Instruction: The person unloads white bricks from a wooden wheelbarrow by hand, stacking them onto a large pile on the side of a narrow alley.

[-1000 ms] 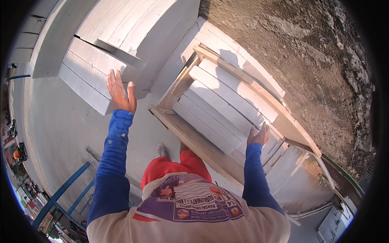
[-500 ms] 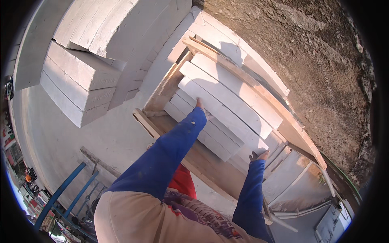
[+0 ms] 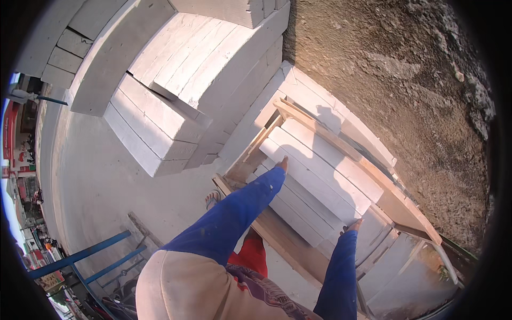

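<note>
A long pale block (image 3: 316, 177), like lightweight concrete, lies in a wooden-framed crate between my two hands. My left hand (image 3: 282, 164) grips its near edge toward the left end, thumb on top and fingers mostly hidden below. At the right end, my right hand (image 3: 352, 226) is curled against the corner, its fingers partly out of sight. Directly beyond it lies a similar block (image 3: 330, 160), close alongside. Lower down on the near side, more blocks (image 3: 298, 205) sit in a row, partly covered by the held one and my left sleeve.
A wooden rail (image 3: 352, 152) runs along the crate's far side, before a rough earthen wall (image 3: 384, 69). Tall stacks of pale blocks (image 3: 160, 114) stand at upper left. Blue metal bars (image 3: 114, 264) are at lower left, and a sandaled foot (image 3: 212, 199) shows beside the crate.
My view has shifted, so the crate and stacks appear lower and farther right. Both hands stay on the same block. The sandaled foot shows more fully.
</note>
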Tool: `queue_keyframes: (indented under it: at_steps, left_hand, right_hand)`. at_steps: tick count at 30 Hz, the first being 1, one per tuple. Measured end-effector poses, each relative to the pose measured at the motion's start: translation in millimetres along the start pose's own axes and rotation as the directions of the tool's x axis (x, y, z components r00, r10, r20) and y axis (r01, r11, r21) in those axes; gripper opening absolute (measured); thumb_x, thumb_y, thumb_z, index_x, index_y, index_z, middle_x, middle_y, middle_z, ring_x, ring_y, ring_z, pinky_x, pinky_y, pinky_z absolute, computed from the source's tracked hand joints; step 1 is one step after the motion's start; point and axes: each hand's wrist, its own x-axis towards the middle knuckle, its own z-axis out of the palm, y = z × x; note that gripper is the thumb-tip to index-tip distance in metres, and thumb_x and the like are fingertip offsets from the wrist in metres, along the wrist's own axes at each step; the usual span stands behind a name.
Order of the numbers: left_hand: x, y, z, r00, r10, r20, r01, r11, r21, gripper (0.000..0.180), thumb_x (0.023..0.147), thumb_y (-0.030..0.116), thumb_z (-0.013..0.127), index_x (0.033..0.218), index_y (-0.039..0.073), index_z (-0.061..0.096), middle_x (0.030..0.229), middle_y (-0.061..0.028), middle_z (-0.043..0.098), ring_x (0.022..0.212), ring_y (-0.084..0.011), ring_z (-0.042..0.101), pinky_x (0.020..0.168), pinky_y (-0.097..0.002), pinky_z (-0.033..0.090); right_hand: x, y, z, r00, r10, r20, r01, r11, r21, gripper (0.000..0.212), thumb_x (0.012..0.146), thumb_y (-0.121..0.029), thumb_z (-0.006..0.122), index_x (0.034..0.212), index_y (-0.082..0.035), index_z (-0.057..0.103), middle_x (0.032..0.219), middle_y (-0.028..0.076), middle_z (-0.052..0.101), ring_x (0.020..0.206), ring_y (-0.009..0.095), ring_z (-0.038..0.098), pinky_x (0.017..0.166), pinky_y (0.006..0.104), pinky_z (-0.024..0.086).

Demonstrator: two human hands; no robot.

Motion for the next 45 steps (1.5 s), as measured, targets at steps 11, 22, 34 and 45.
queue_keyframes:
  at_steps: [11, 22, 34, 45]
  left_hand:
    - [-310.6, 100.2, -265.8, 0.249, 0.813, -0.526, -0.946, 0.321, 0.047, 0.046, 0.097, 0.028, 0.055, 0.129, -0.006, 0.051, 0.122, -0.0169, 0.062, 0.115, -0.0207, 0.058, 0.099, -0.0317, 0.043]
    - [-239.2, 77.5, -856.0, 0.190, -0.189, -0.963, -0.981, -0.008, -0.192, 0.085, 0.093, 0.065, 0.037, 0.142, -0.005, 0.037, 0.149, -0.0220, 0.035, 0.137, -0.0341, 0.037, 0.112, -0.0403, 0.030]
    - [-223.2, 119.9, -750.7, 0.506, 0.336, -0.794, -0.791, -0.185, -0.583, 0.073, 0.094, 0.065, 0.042, 0.131, 0.003, 0.053, 0.125, -0.0114, 0.061, 0.110, -0.0255, 0.061, 0.098, -0.0331, 0.046]
    - [-266.4, 72.5, -550.7, 0.454, 0.473, -0.755, -0.849, 0.487, -0.205, 0.059, 0.102, 0.045, 0.031, 0.121, -0.005, 0.056, 0.125, -0.0246, 0.056, 0.121, -0.0383, 0.049, 0.104, -0.0425, 0.035]
  right_hand:
    - [-266.1, 31.3, 201.9, 0.712, -0.702, 0.023, 0.485, 0.467, -0.739, 0.063, 0.100, -0.047, 0.034, 0.146, -0.004, 0.033, 0.144, 0.027, 0.038, 0.134, 0.038, 0.038, 0.111, 0.0471, 0.032]
    - [-404.9, 57.0, 369.2, 0.542, -0.709, 0.451, 0.788, 0.242, -0.566, 0.055, 0.101, -0.031, 0.041, 0.143, 0.004, 0.033, 0.143, 0.028, 0.038, 0.134, 0.040, 0.037, 0.113, 0.0475, 0.029]
    - [-543.3, -10.0, 453.5, 0.277, -0.802, 0.530, 0.948, 0.139, -0.285, 0.060, 0.101, -0.035, 0.039, 0.143, 0.007, 0.032, 0.144, 0.031, 0.035, 0.133, 0.040, 0.038, 0.110, 0.0445, 0.032]
    - [-851.6, -123.4, 744.9, 0.161, -0.569, 0.807, 0.981, 0.179, -0.069, 0.113, 0.077, -0.052, 0.074, 0.153, -0.003, 0.007, 0.150, 0.037, 0.017, 0.134, 0.048, 0.036, 0.110, 0.0447, 0.035]
